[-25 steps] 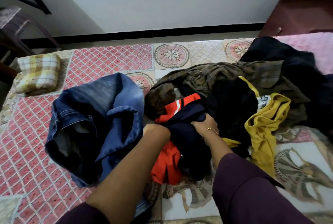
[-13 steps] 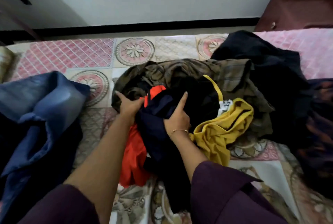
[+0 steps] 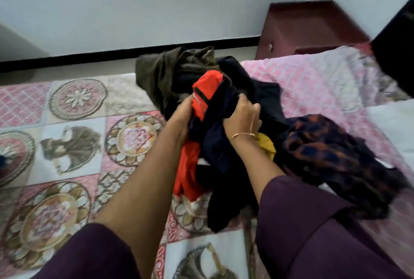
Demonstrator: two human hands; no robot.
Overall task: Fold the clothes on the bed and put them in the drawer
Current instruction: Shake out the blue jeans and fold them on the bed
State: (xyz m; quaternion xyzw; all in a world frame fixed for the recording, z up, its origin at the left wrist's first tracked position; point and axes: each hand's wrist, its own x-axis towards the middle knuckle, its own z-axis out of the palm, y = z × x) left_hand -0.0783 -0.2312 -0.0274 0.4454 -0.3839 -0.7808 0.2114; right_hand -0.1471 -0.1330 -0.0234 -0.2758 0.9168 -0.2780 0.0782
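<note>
An orange and navy garment (image 3: 207, 99) is lifted off the clothes pile on the bed (image 3: 74, 144). My left hand (image 3: 182, 114) grips its orange side. My right hand (image 3: 243, 115), with a thin gold bracelet, grips the navy fabric beside it. The garment's lower part hangs down to the bedspread. Behind it lies an olive plaid shirt (image 3: 165, 77). A yellow garment (image 3: 266, 144) peeks out under my right wrist. Black clothes (image 3: 268, 92) lie behind my right hand, and a dark orange-patterned garment (image 3: 331, 157) lies to the right.
The patterned bedspread is bare to the left of the pile. A dark red wooden cabinet (image 3: 311, 29) stands past the bed's far right corner against the pale wall. A dark object (image 3: 396, 54) fills the right edge.
Both hands closed on the orange and navy garment and raised it from the pile. The view swung right, so the blue jeans have left the frame.
</note>
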